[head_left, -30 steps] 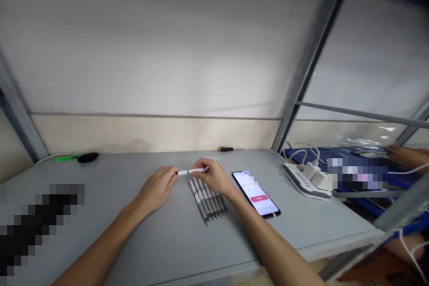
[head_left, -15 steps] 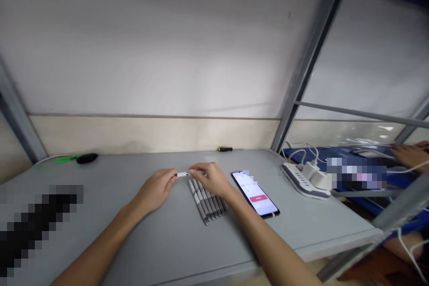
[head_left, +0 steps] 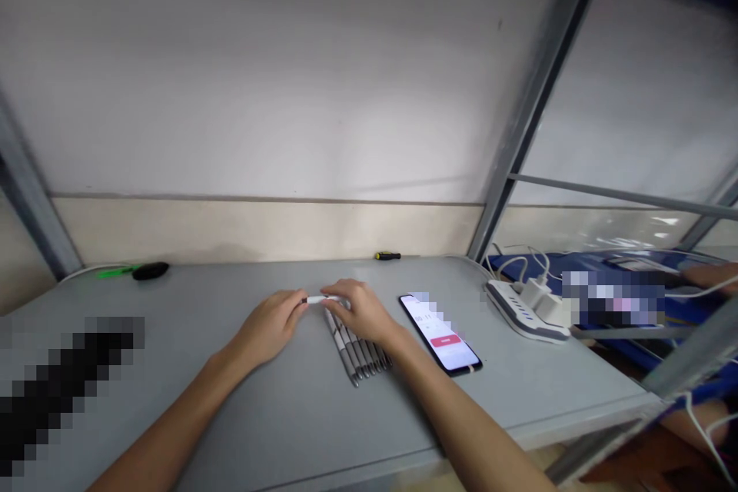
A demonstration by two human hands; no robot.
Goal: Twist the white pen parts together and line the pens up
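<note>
My left hand (head_left: 272, 325) and my right hand (head_left: 358, 310) meet at the middle of the grey table (head_left: 173, 369), both pinching one white pen (head_left: 316, 299) that lies crosswise between them. The left fingers grip its dark left end, and the right fingers cover its right part. Just below the hands, several grey pens (head_left: 357, 350) lie side by side in a row, their far ends under my right hand. Right of the row lies a phone (head_left: 441, 334), its screen lit.
A white power strip (head_left: 526, 306) with plugs and cables sits at the table's right end. A small yellow-and-black screwdriver (head_left: 388, 255) lies by the wall, a black object (head_left: 151, 270) with a green cable at the back left. Another person's hand (head_left: 712, 274) is at far right.
My hands have drawn closer together, so less of the white pen shows between them. The other person's hand at far right has slid further right.
</note>
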